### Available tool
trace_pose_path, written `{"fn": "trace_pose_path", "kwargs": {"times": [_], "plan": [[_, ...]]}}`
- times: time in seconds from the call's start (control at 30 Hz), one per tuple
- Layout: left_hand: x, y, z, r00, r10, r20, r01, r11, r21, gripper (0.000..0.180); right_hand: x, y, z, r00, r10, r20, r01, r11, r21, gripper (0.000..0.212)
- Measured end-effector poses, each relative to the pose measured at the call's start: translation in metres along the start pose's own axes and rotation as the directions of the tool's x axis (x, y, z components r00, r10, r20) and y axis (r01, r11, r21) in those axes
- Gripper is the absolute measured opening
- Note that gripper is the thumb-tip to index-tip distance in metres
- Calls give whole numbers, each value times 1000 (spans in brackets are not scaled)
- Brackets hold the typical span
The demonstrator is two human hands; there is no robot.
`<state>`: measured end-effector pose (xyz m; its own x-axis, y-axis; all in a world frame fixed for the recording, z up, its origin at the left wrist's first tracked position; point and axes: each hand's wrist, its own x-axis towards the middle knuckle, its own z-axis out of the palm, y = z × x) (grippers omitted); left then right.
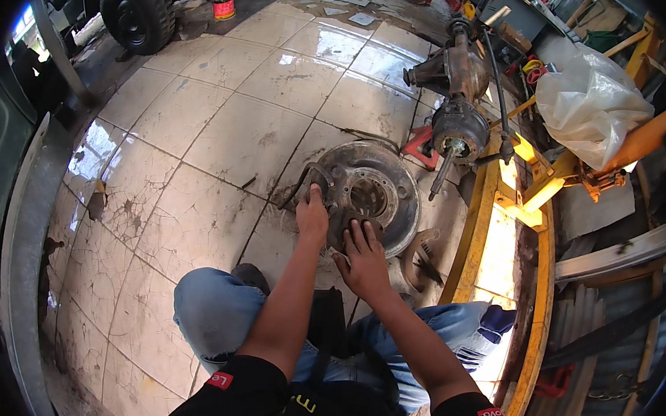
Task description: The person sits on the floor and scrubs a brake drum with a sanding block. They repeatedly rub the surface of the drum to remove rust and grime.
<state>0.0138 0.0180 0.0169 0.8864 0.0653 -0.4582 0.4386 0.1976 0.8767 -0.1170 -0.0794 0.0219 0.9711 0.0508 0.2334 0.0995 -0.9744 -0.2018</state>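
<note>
A round, worn metal plate (401, 190), which looks like a brake backing plate with a bolt-ringed centre hole, lies on the tiles before my knees. My left hand (313, 216) is at its left side, gripping a dark curved metal part (318, 177); the fingers' undersides are hidden. Flat on a dark piece (335, 225) at the plate's near edge rests my right hand (365, 261), fingers stretched out and slightly apart. To the right of it, a curved brown metal piece, like a brake shoe (410, 270), lies on the floor beside a dark brush-like thing (428, 269).
A rusty axle assembly (464, 77) stands ahead on the right, near a red stand (422, 147). A yellow metal frame (537, 318) runs along my right, with a clear plastic bag (592, 99) beyond. Far left are a vehicle's tyre (136, 11) and a red can (223, 8).
</note>
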Motion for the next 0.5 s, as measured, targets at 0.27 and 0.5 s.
{"fn": "trace_pose_path", "kwargs": {"times": [0.27, 0.5], "plan": [[4, -4, -1, 998, -24, -51, 27, 998, 53, 72, -13, 5, -6, 993, -56, 108, 39, 986, 159, 45], [5, -2, -5, 999, 21, -30, -19, 998, 67, 71, -17, -10, -6, 993, -26, 115, 17, 997, 80, 59]]}}
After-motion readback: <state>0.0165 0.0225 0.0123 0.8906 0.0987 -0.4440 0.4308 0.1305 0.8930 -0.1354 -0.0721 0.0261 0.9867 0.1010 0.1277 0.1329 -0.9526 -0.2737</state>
